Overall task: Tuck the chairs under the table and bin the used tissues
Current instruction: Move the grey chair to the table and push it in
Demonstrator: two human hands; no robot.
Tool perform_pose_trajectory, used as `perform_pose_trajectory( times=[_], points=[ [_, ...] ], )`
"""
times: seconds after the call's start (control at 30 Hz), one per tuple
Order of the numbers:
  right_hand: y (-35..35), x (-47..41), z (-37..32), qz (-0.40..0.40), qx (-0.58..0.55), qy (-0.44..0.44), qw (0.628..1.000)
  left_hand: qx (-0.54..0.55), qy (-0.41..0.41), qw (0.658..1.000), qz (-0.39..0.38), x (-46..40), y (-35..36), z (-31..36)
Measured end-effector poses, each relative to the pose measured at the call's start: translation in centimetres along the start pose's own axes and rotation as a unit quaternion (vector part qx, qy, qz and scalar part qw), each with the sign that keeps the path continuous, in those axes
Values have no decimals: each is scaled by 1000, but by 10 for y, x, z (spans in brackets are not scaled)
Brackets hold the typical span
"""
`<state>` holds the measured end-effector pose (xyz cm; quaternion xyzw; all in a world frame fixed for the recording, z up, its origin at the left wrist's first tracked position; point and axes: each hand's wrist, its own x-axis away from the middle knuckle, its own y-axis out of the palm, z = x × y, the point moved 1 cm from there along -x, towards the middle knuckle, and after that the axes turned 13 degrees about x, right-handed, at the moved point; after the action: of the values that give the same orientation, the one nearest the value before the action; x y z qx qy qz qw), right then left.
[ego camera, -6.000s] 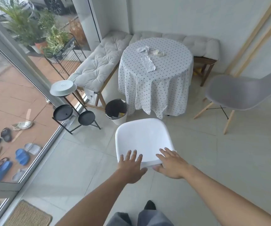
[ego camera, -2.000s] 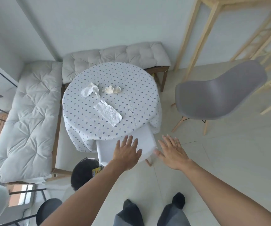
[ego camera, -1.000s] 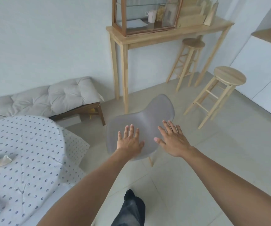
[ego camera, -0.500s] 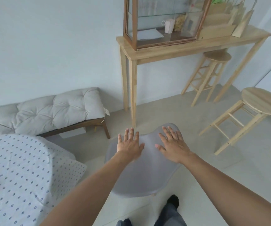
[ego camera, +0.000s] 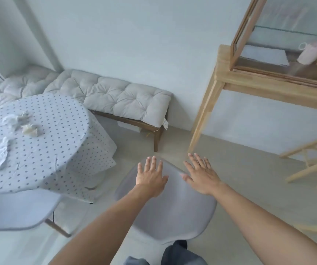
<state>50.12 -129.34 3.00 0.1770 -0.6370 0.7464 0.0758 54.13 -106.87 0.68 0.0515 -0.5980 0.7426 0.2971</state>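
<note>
Grey chair (ego camera: 173, 207) under spread fingers (ego camera: 154, 164)

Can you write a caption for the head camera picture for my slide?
Both hands, left and right, spread open over the grey chair beside the dotted table.

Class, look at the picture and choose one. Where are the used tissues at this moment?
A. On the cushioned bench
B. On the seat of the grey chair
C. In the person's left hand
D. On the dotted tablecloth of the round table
D: the crumpled tissues lie on the round table with the dotted cloth, while both the left hand and the right hand are open and empty over the grey chair.
</note>
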Motion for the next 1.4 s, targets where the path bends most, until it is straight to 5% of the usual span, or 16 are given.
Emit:
perform_pose_trajectory(
  times=[0.6,0.87,1.03,1.4],
  points=[
    [75,59,31,-47,17,-178,983,72,-98,992,40,79,120,92],
    [107,55,71,-33,96,-326,940,114,-204,971,43,93,170,167],
    [108,46,92,15,138,-416,899,155,-236,952,122,91,178,205],
    [107,22,100,27,148,-470,870,60,-268,948,158,79,175,232]
  ],
)
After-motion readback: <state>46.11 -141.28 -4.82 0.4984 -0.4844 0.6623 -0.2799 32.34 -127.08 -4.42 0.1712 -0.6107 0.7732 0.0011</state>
